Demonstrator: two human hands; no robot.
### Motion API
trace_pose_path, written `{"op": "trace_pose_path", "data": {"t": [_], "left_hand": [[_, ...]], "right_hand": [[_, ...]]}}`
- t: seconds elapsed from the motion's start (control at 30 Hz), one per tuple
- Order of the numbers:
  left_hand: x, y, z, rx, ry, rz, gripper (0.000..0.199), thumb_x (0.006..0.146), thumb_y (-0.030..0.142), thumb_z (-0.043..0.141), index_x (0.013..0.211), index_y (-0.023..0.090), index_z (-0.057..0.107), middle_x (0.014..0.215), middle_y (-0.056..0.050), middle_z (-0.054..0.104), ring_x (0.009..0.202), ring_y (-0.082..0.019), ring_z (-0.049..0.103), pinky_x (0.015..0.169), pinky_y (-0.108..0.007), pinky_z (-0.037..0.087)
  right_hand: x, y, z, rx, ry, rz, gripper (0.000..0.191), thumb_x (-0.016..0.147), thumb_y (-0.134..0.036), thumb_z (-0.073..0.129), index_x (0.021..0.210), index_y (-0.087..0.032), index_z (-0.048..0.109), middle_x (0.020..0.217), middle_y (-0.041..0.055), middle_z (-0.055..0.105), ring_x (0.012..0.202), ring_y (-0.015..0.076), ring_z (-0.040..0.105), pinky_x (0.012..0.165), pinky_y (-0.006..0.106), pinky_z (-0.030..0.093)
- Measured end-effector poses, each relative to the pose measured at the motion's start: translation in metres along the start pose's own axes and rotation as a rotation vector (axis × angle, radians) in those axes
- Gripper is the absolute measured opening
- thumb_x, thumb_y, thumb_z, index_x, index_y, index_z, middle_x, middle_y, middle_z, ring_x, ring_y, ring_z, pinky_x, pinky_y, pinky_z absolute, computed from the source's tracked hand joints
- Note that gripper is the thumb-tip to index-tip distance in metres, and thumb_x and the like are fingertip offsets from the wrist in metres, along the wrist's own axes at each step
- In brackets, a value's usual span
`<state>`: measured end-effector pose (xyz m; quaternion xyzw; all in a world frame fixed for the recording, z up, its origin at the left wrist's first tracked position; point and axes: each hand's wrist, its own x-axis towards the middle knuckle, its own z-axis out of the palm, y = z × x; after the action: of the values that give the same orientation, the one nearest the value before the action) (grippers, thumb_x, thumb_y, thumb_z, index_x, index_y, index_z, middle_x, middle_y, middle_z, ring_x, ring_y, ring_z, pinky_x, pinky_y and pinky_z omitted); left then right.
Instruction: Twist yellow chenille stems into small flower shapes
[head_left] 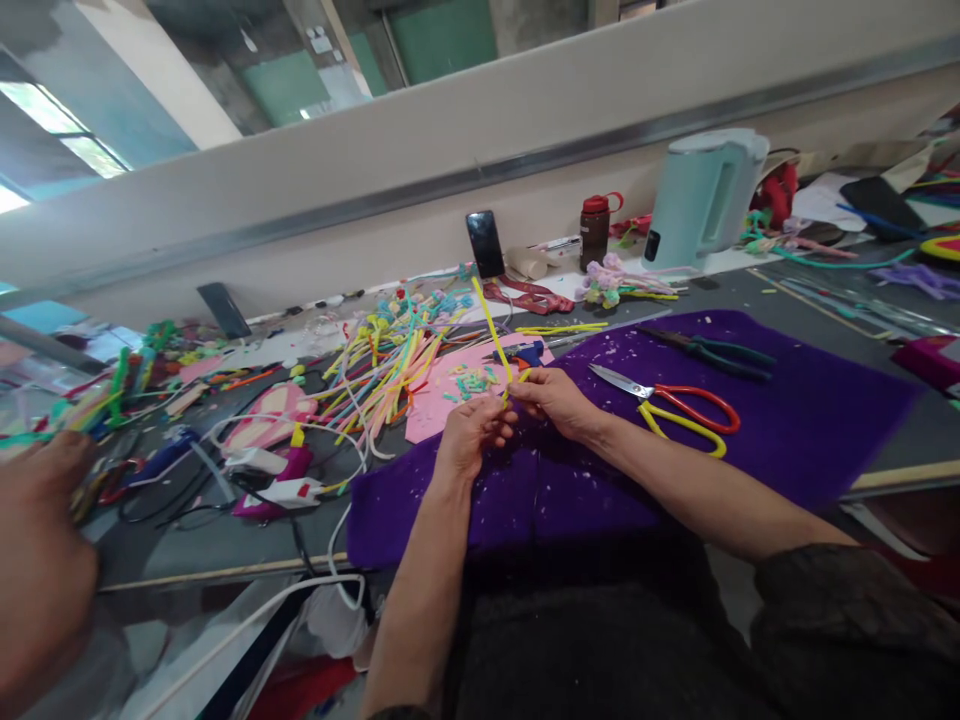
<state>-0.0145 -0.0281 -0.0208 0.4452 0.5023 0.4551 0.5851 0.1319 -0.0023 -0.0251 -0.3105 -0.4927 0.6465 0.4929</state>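
Observation:
A yellow fuzzy stem (493, 325) rises at a slant from between my two hands, its lower end bent near the fingertips. My left hand (474, 432) is closed on the lower part of it, fingers curled. Thumb and fingers of my right hand (553, 398) pinch the stem just beside the left fingertips. Both hands are over a purple cloth (600, 480) dotted with small light scraps. Behind them lies a pink sheet (431, 405) with short green and yellow pieces and a blue glue gun (529, 353). Scissors (645, 388) with red and yellow handles rest on the cloth, right of my hands.
Pliers (709, 350) lie behind the scissors. Colourful stems (390, 360) are heaped left of the pink sheet. A power strip (281, 485) with white cables sits nearer left. Along the back stand a phone (485, 245), a bottle (595, 235) and a kettle (694, 200). Another person's hand (49, 540) is far left.

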Motion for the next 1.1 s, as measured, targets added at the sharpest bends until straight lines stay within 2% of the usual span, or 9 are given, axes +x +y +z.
{"op": "trace_pose_path", "data": {"t": [0.1, 0.3, 0.43, 0.53, 0.63, 0.73, 0.9, 0.97, 1.1], "left_hand": [[0.000, -0.001, 0.000, 0.046, 0.022, 0.028, 0.028, 0.057, 0.035, 0.069, 0.072, 0.013, 0.060, 0.064, -0.002, 0.063, 0.046, -0.007, 0.053, 0.041, -0.016, 0.037], [0.002, -0.003, -0.002, 0.075, -0.046, -0.019, 0.022, 0.061, 0.031, 0.066, 0.070, 0.013, 0.061, 0.057, -0.002, 0.062, 0.041, -0.007, 0.050, 0.040, -0.018, 0.037], [0.001, -0.003, 0.000, 0.073, -0.065, -0.013, 0.029, 0.063, 0.038, 0.065, 0.077, 0.013, 0.062, 0.068, -0.004, 0.065, 0.049, -0.009, 0.056, 0.041, -0.018, 0.038], [0.001, -0.004, 0.001, 0.043, -0.034, 0.013, 0.031, 0.061, 0.040, 0.067, 0.077, 0.014, 0.061, 0.070, -0.002, 0.064, 0.049, -0.008, 0.055, 0.040, -0.017, 0.036], [0.002, -0.005, 0.000, 0.031, 0.017, 0.047, 0.032, 0.057, 0.038, 0.071, 0.075, 0.014, 0.058, 0.064, 0.000, 0.062, 0.046, -0.007, 0.052, 0.040, -0.016, 0.035], [0.003, -0.006, 0.001, 0.081, 0.084, 0.121, 0.033, 0.057, 0.037, 0.070, 0.077, 0.015, 0.058, 0.063, 0.001, 0.061, 0.046, -0.008, 0.052, 0.043, -0.018, 0.037], [0.000, -0.010, 0.003, 0.447, 0.225, 0.443, 0.020, 0.064, 0.034, 0.065, 0.075, 0.017, 0.062, 0.065, 0.001, 0.061, 0.059, -0.011, 0.054, 0.059, -0.021, 0.041], [0.000, -0.011, 0.004, 0.529, 0.240, 0.486, 0.017, 0.066, 0.033, 0.063, 0.075, 0.019, 0.063, 0.066, 0.001, 0.061, 0.062, -0.012, 0.054, 0.062, -0.021, 0.041], [-0.002, -0.010, 0.004, 0.542, 0.217, 0.491, 0.015, 0.070, 0.032, 0.058, 0.076, 0.020, 0.064, 0.065, 0.001, 0.061, 0.061, -0.012, 0.053, 0.062, -0.021, 0.041]], "right_hand": [[-0.001, 0.001, 0.000, -0.022, -0.010, -0.006, 0.023, 0.063, -0.033, 0.065, 0.063, -0.012, 0.056, 0.045, -0.0058, 0.045, 0.038, 0.0031, 0.032, 0.038, 0.019, 0.020], [0.000, 0.002, -0.001, -0.032, -0.044, 0.032, 0.023, 0.062, -0.034, 0.064, 0.063, -0.013, 0.055, 0.044, -0.0062, 0.044, 0.037, 0.0034, 0.032, 0.038, 0.019, 0.020], [0.004, 0.003, -0.005, -0.130, -0.023, -0.010, 0.022, 0.063, -0.034, 0.062, 0.062, -0.013, 0.056, 0.047, -0.0044, 0.048, 0.038, 0.0037, 0.034, 0.038, 0.019, 0.022], [0.005, 0.004, -0.005, -0.179, 0.007, -0.053, 0.022, 0.062, -0.033, 0.062, 0.063, -0.013, 0.057, 0.046, -0.0052, 0.047, 0.038, 0.0038, 0.034, 0.038, 0.019, 0.023], [0.004, 0.005, -0.003, -0.181, -0.019, -0.069, 0.021, 0.062, -0.033, 0.062, 0.063, -0.012, 0.057, 0.048, -0.0049, 0.049, 0.039, 0.0039, 0.036, 0.039, 0.018, 0.025], [0.002, 0.004, -0.002, -0.186, -0.015, -0.074, 0.020, 0.062, -0.032, 0.061, 0.063, -0.013, 0.057, 0.047, -0.0054, 0.047, 0.039, 0.0041, 0.036, 0.038, 0.018, 0.024], [0.002, 0.005, -0.001, -0.276, 0.060, -0.090, 0.019, 0.062, -0.031, 0.061, 0.061, -0.012, 0.057, 0.043, -0.0061, 0.045, 0.039, 0.0043, 0.035, 0.040, 0.019, 0.024], [0.002, 0.006, -0.001, -0.304, 0.071, -0.089, 0.020, 0.061, -0.031, 0.061, 0.061, -0.012, 0.058, 0.044, -0.0057, 0.046, 0.040, 0.0044, 0.035, 0.040, 0.019, 0.025], [0.004, 0.008, -0.003, -0.327, 0.064, -0.106, 0.020, 0.061, -0.031, 0.062, 0.063, -0.012, 0.060, 0.047, -0.0049, 0.047, 0.041, 0.0048, 0.036, 0.041, 0.019, 0.026]]}}
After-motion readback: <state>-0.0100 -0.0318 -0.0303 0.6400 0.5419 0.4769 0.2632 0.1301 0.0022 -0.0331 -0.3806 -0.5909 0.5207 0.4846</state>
